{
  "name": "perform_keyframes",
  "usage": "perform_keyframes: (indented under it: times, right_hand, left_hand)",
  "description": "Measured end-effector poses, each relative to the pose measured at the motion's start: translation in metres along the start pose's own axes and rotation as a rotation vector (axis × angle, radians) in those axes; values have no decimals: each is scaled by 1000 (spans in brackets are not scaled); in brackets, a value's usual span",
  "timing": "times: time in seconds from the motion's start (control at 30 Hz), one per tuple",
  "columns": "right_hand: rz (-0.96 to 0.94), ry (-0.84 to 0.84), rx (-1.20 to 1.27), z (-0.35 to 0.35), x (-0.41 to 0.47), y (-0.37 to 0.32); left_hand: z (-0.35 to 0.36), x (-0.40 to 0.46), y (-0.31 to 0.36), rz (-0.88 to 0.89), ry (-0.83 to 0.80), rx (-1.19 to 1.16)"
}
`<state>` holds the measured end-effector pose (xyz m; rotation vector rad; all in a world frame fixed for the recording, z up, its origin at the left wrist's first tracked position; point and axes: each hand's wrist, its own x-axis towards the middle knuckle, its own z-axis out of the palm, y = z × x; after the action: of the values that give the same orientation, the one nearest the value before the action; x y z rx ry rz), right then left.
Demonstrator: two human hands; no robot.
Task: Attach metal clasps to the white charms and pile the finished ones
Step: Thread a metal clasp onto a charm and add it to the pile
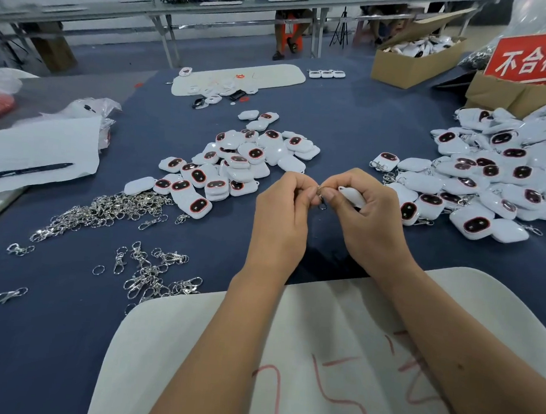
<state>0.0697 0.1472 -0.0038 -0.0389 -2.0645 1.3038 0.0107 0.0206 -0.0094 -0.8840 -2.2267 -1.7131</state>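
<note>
Where both forearms cross a white board (pixel 165 344) marked with red strokes at the bottom of the frame, the two hands meet just above it, near the centre. The left hand (pixel 280 217) has its fingers curled tight, pinching a small metal clasp (pixel 320 195) between thumb and fingertips. The right hand (pixel 366 219) is curled round a white charm (pixel 351 195), of which only the pale upper edge shows between thumb and fingers; the clasp sits right at that charm's end, touching it, though whether the ring is already through cannot be told.

At lower left, loose clasps (pixel 153 276) lie scattered on the dark blue table (pixel 46 336), with a denser heap of clasps (pixel 103 208) above them at middle left. Just above the hands, centre frame, lies a pile of charms (pixel 236 162) with dark red-rimmed faces. At the right edge a bigger pile of charms with clasps (pixel 493 177) spreads toward the hands. At the left edge a black pen (pixel 28 170) rests on white paper (pixel 43 145).

Further up, a second white board (pixel 242 77) lies at upper centre, cardboard boxes (pixel 411 63) and a red sign (pixel 537 58) stand at upper right, and long benches (pixel 214 5) run across the top
</note>
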Motion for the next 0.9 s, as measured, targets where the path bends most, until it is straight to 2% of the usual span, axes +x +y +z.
perform_keyframes:
  times: [0.53, 0.73, 0.8, 0.9]
  right_hand:
    - [47, 5, 109, 0, -1, -1]
    - [84, -21, 73, 3, 0, -2]
    - [178, 20, 89, 3, 2, 2]
    - [375, 28, 266, 2, 6, 9]
  left_hand:
    - [5, -1, 5, -21, 32, -79]
    - [-2, -1, 2, 73, 14, 103]
    - [-4, -1, 0, 80, -35, 188]
    - [-5, 0, -3, 78, -125, 322]
